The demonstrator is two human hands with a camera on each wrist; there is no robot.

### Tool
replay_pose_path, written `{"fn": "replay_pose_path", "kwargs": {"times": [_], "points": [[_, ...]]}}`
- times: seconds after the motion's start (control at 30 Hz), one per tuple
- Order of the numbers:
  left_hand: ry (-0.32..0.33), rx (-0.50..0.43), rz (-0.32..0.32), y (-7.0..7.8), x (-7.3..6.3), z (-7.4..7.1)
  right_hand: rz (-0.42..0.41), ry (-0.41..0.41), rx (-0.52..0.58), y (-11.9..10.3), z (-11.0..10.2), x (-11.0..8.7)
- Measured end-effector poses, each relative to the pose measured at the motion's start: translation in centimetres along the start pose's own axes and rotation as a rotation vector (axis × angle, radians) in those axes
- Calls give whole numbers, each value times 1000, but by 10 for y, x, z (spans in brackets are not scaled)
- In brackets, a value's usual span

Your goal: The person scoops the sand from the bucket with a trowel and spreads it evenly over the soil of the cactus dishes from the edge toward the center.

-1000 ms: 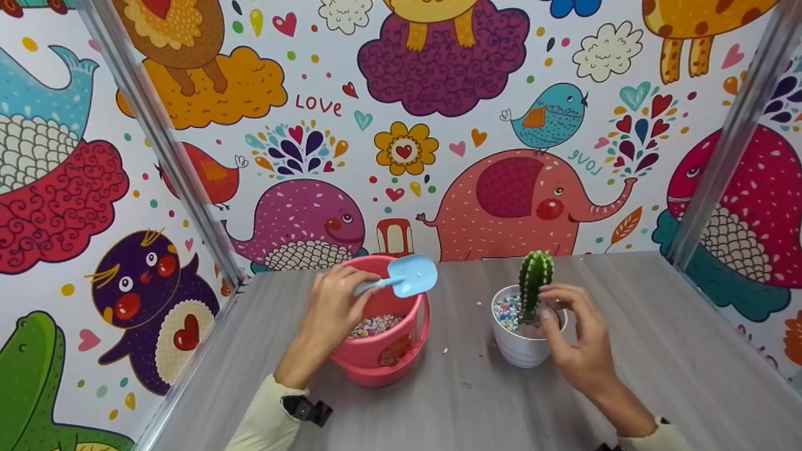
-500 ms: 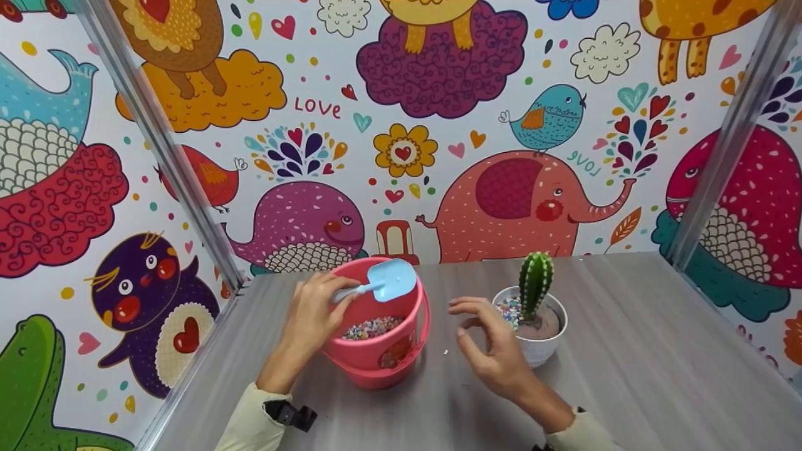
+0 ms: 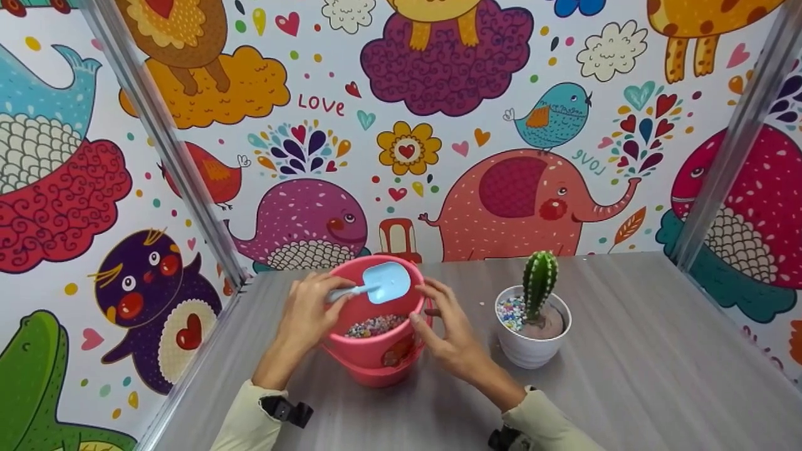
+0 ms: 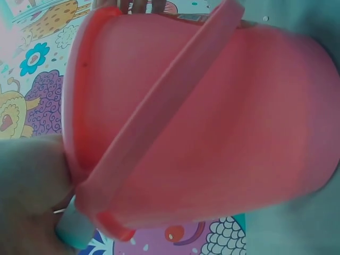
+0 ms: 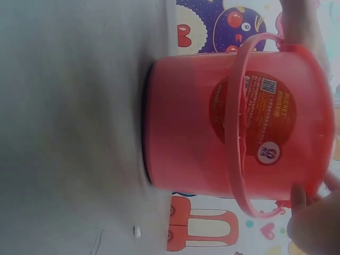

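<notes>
A pink bucket (image 3: 369, 360) stands on the table, with small multicoloured beads (image 3: 376, 326) in its bottom. My left hand (image 3: 307, 313) holds a light-blue toy shovel (image 3: 386, 283) by its handle; the blade lies over the bucket's mouth and looks bare. In the left wrist view the handle's end (image 4: 75, 229) shows beside the rim. My right hand (image 3: 454, 335) grips the bucket's right rim, thumb and fingers against it. Its thumb (image 5: 298, 197) shows on the wall in the right wrist view. The bucket's handle (image 5: 236, 122) hangs down on the near side.
Right of the bucket stands a white pot (image 3: 532, 351) with a green cactus (image 3: 539, 285); beads cover part of its sandy top. A small white bit (image 5: 137, 231) lies on the grey table (image 3: 651, 351). Printed panels rise at the back and sides.
My right hand has left the cactus and moved left to the bucket's rim. My left hand and the shovel have shifted a little left over the bucket.
</notes>
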State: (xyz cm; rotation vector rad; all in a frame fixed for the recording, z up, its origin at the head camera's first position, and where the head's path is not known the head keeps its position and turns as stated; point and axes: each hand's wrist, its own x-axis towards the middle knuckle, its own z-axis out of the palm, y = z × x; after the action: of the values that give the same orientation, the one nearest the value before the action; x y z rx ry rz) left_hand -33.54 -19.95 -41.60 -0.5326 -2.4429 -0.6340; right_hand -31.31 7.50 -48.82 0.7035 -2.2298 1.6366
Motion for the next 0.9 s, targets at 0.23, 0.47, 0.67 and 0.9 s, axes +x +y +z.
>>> {"fn": "replay_pose_path", "kwargs": {"times": [0.23,0.47,0.67,0.9], "points": [[-27,24,44,-2,4,-3,99,5,39,-1,0,6],[-130,157,35,0,9,-6,172,-48,131,-4,1,6],[-207,352,58,8,16,-1,157,-52,176,-3,2,4],[-228,452,101,15,19,3,164,-43,201,-2,2,5]]}}
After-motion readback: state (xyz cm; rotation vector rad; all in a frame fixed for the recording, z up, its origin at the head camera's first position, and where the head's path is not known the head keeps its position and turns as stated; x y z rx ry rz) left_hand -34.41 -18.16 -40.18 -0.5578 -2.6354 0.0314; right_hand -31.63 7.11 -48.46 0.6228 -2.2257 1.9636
